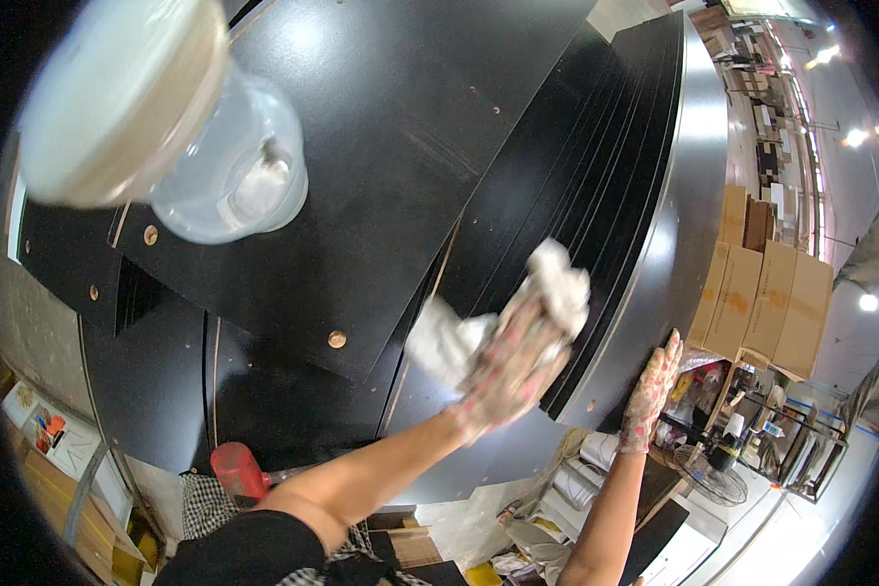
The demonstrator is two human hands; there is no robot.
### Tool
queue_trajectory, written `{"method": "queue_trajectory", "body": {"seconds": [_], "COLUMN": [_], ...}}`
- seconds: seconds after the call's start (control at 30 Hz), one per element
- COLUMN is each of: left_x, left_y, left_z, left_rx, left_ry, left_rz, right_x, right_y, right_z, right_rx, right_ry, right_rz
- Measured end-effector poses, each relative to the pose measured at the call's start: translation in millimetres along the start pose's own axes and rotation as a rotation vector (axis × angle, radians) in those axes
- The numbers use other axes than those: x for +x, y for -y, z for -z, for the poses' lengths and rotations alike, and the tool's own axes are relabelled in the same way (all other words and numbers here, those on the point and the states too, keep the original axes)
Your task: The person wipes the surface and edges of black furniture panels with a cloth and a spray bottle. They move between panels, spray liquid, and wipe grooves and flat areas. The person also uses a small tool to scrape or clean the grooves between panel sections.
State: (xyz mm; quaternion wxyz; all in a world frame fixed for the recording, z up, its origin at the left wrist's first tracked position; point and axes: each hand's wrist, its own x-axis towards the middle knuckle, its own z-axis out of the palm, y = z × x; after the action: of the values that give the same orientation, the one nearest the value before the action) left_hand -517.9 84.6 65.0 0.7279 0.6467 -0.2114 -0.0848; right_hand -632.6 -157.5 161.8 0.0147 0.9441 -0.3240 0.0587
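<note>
My left hand [513, 366], in a stained light glove with pink dots, grips a crumpled white cloth [562, 288]. It is over the stacked black panels [557, 166], smeared by motion, and part of the cloth trails at its left. My right hand [649, 396], gloved alike, lies with its fingers stretched out along the edge of the nearest upright black panel [669, 244]. Other large black boards [361, 127] with small round holes spread to the left. Close to the camera at upper left is a clear plastic jar [230, 161] with a whitish lid; it is blurred.
A red-headed mallet [240, 471] lies near my left elbow. Brown cardboard boxes [767, 298] are stacked at the right, with a black fan [713, 474] below them. A white surface with small items [63, 439] stands at lower left.
</note>
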Motion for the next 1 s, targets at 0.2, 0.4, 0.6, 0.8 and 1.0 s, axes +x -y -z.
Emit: {"method": "queue_trajectory", "body": {"seconds": [0.2,0.4,0.6,0.8,1.0], "left_x": [65,189,-7,-7,82], "left_y": [-21,5,-31,-18,13], "left_z": [10,-59,6,27,-24], "left_rx": [-0.18,0.15,-0.049,-0.702,0.106], "left_ry": [-0.214,0.015,0.228,-0.236,0.052], "left_rz": [-0.034,-0.252,-0.16,0.16,-0.26], "right_x": [3,-1,1,-5,-8], "right_y": [14,18,23,-2,-47], "right_z": [2,5,5,6,-2], "right_rx": [-0.023,-0.008,0.0,-0.056,0.316], "right_ry": [0.006,-0.009,0.004,-0.038,-0.054], "right_rz": [-0.054,-0.054,-0.107,-0.039,-0.437]}}
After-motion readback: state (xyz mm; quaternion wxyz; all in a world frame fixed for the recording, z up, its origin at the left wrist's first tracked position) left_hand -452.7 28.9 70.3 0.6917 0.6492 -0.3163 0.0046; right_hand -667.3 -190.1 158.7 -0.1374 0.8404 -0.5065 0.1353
